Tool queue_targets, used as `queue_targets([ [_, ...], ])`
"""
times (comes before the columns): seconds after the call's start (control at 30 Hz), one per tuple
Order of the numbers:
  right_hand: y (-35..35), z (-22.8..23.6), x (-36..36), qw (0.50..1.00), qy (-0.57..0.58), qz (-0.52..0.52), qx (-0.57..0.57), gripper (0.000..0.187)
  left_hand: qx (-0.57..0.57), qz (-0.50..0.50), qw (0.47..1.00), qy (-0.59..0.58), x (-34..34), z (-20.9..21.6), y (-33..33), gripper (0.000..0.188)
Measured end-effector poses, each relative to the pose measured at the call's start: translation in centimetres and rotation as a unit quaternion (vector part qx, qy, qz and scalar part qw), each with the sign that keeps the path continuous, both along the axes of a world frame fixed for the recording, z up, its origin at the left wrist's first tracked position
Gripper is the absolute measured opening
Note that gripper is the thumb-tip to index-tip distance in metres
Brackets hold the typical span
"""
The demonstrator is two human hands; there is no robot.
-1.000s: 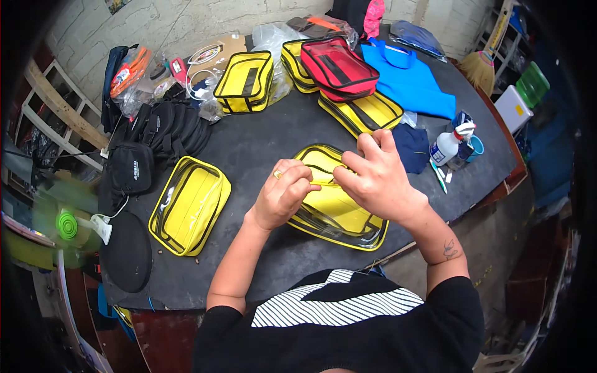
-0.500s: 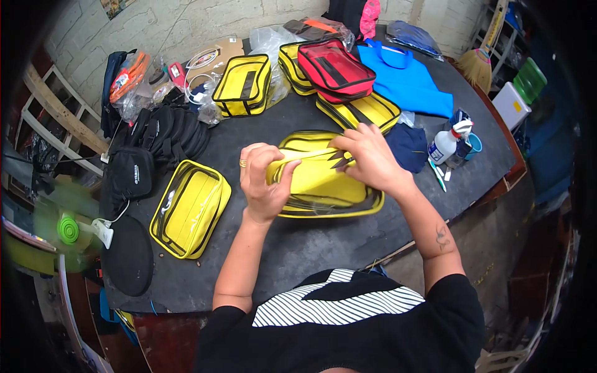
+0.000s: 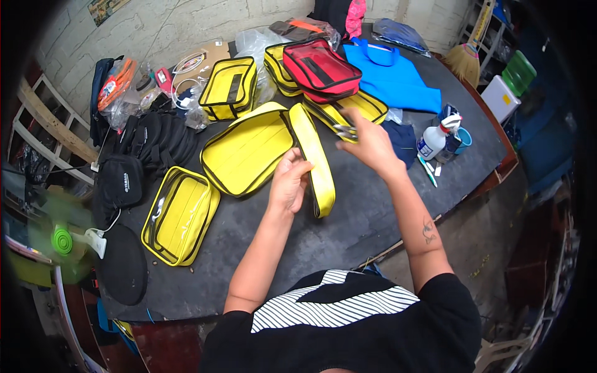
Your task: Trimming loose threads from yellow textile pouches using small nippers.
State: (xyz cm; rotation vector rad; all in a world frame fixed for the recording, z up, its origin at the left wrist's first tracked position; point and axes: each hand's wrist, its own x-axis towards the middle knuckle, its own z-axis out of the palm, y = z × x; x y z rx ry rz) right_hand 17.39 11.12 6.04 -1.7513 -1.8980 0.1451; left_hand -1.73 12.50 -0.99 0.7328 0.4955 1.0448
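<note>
Yellow pouch [image 3: 249, 152] now opened flat on tabletop [image 3: 348, 230], my left hand [image 3: 289, 183] grip closed on its side band [image 3: 314, 158], right hand [image 3: 367, 140] lifted off, fingers loosely open, holding nothing.

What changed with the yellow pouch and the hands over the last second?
The yellow pouch was lying closed under both hands; now it is turned up and spread open, its side band hanging toward the person. The left hand has moved to that band's edge, and the right hand has lifted off toward the far pouches, fingers pinching something small and dark. The second yellow pouch and the red pouch stayed put.
</note>
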Motion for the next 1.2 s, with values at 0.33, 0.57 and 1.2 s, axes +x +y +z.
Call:
queue_targets([
  [0.33, -9.6, -1.5, -1.5, 0.994, 0.032, -0.079, 0.075, 0.038, -0.041, -0.005, 0.999, -0.01, 4.8, -1.8, -1.6, 0.027],
  [0.57, -10.6, -1.3, -2.4, 0.992, 0.02, -0.102, 0.077, 0.032, -0.012, 0.032, 0.999, -0.004, 5.8, -1.8, -1.9, 0.025],
  [1.2, -7.1, -5.2, -2.6, 0.986, 0.107, -0.103, 0.071, 0.045, -0.034, -0.001, 0.999, -0.022, 5.3, -1.3, -2.2, 0.012],
])
